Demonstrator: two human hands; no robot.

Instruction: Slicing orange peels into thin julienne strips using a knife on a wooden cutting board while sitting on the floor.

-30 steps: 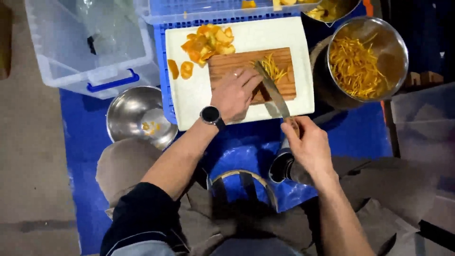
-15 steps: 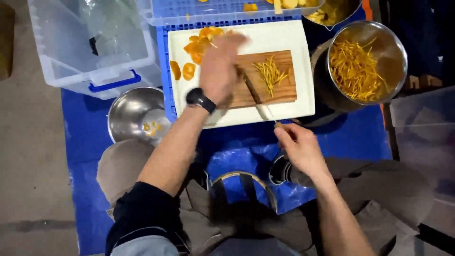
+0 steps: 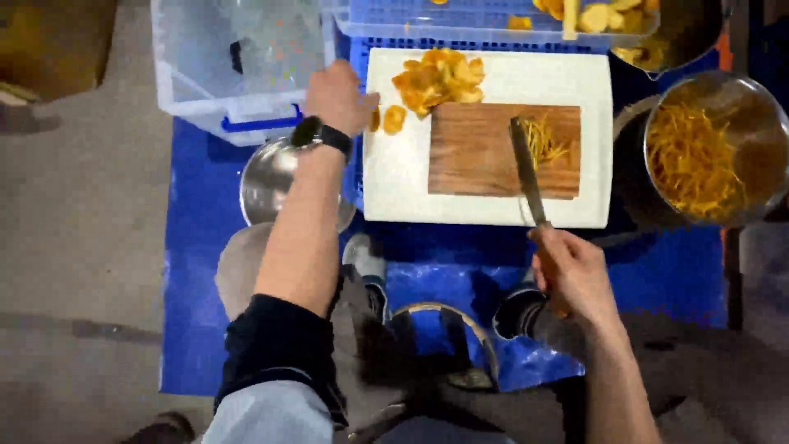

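My right hand grips the handle of a long knife, whose blade lies across a brown wooden cutting board beside a small heap of thin orange strips. The wooden board rests on a larger white board. My left hand, with a black watch on the wrist, reaches to the white board's left edge, next to loose orange slices. A pile of orange slices lies at the white board's far left. Whether the left fingers hold a slice is hidden.
A steel pot full of orange strips stands at the right. An empty steel bowl sits left of the white board under my forearm. A clear plastic bin and a blue crate with more slices stand behind. Blue tarp covers the floor.
My left hand has left the wooden board and moved up and left to the slices at the white board's edge. The knife has swung more upright on the board.
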